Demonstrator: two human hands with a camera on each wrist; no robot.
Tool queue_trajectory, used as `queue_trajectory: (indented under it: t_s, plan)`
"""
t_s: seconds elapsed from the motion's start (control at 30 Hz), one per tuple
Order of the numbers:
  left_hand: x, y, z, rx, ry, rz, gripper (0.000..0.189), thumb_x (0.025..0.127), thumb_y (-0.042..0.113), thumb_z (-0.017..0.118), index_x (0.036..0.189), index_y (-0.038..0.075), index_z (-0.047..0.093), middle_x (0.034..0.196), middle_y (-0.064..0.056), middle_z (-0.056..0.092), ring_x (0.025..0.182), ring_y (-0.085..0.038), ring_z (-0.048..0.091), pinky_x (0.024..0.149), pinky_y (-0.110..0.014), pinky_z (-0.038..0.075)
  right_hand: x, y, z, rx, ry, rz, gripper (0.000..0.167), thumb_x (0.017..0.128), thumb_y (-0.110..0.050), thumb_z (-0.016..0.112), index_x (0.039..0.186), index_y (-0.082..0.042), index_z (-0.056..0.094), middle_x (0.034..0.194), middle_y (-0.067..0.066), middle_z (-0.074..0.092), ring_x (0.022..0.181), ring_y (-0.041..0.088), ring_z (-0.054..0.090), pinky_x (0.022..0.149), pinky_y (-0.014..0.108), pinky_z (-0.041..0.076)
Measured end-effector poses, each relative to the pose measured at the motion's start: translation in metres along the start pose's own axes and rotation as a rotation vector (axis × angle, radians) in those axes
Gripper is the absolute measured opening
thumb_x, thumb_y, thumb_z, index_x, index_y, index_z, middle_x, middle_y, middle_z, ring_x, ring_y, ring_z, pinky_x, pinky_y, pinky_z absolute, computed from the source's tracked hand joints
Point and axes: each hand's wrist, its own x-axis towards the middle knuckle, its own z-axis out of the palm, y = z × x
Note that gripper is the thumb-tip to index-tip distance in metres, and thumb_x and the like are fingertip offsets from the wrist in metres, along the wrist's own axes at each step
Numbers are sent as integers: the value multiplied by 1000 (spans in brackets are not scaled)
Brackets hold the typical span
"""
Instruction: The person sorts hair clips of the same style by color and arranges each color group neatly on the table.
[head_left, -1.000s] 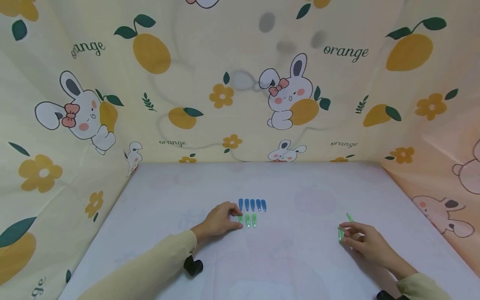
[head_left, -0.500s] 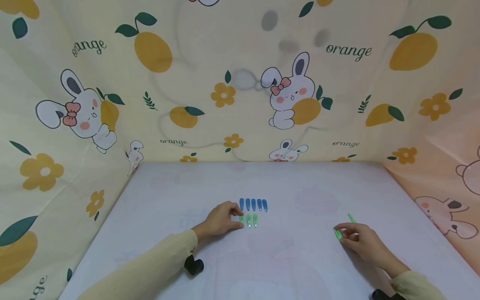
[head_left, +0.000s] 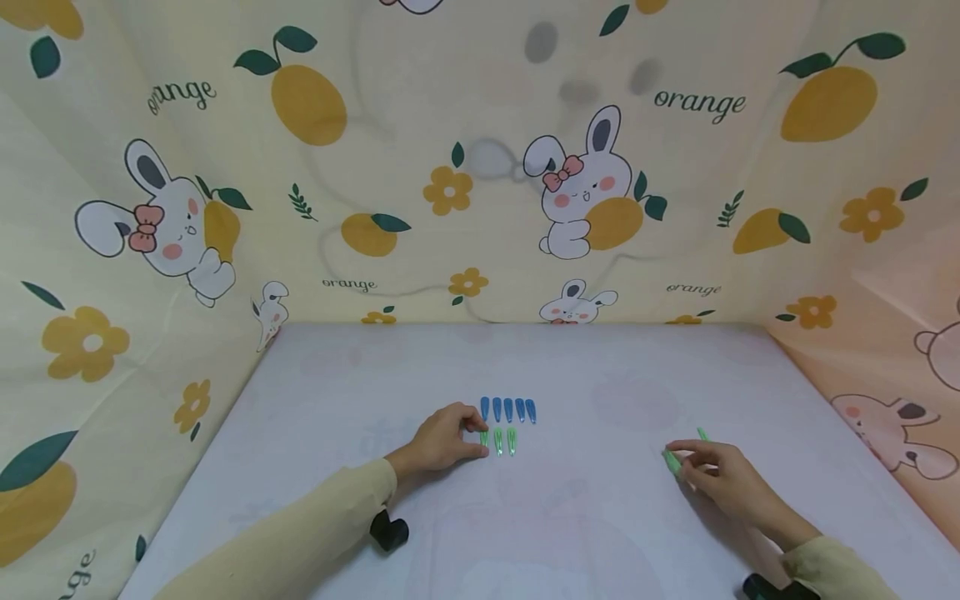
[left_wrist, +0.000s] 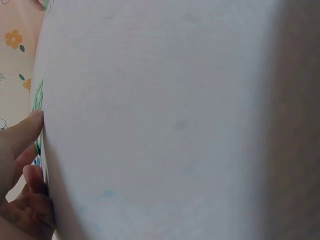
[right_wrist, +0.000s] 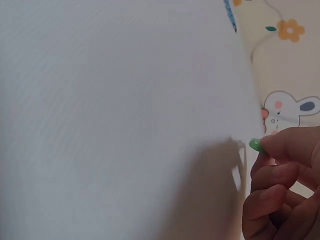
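Observation:
Near the middle of the table, my left hand (head_left: 441, 439) has its thumb and finger at the two ends of a green snap hair clip (head_left: 484, 438), pinching it at the left end of a short row. Beside it lie two more green clips (head_left: 505, 442), upright and parallel. Over on the right, my right hand (head_left: 731, 479) pinches another green hair clip (head_left: 672, 462) between thumb and fingertips; only its tip (right_wrist: 256, 145) shows in the right wrist view. Just behind that hand lies one more green clip (head_left: 702, 433), partly hidden.
Several blue hair clips (head_left: 508, 409) stand in a row just behind the green ones. The white table (head_left: 585, 517) meets a printed cloth backdrop (head_left: 495, 233) at the back and sides. A black band piece (head_left: 389, 531) hangs at the left wrist.
My right hand has drawn its green clip slightly left and tilted it, and the clip behind is more covered. The left hand stays in place on its clip.

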Motion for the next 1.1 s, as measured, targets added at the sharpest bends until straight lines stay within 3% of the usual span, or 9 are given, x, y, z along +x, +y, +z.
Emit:
queue_trajectory:
  t_s: [0.17,0.3,0.57,0.73,1.1]
  plan:
    - [-1,1,0,0,3,7,28,82,25,84,106,17,71,102,3,62,84,-11,49,74,-23,41,3,-4,2,-12,18,-40,38,100,-1,56,137,6,55,100,19,69,54,1,43,45,24,41]
    - [-1,1,0,3,3,6,29,83,25,84,107,17,71,102,4,62,84,-11,48,73,-23,41,5,-6,4,-5,24,-77,35,102,-2,54,136,7,54,100,21,68,46,0,36,44,24,39]
    - [0,0,0,6,6,5,28,82,25,85,106,18,71,102,4,62,85,-11,49,74,-24,41,16,-16,10,61,-16,-45,36,103,-4,53,138,2,52,98,18,66,49,1,38,45,23,39]
    - [0,-1,1,9,10,12,28,82,26,85,105,18,71,101,5,62,85,-10,49,74,-23,41,23,-20,18,121,-35,-105,36,100,1,54,136,4,52,92,15,62,50,-1,36,43,21,37]
    - [1,0,1,21,5,2,28,82,27,85,104,19,71,102,5,63,86,-10,49,76,-23,41,39,-38,33,206,-111,-75,41,98,-2,60,138,3,53,91,9,61,57,2,44,48,21,40]
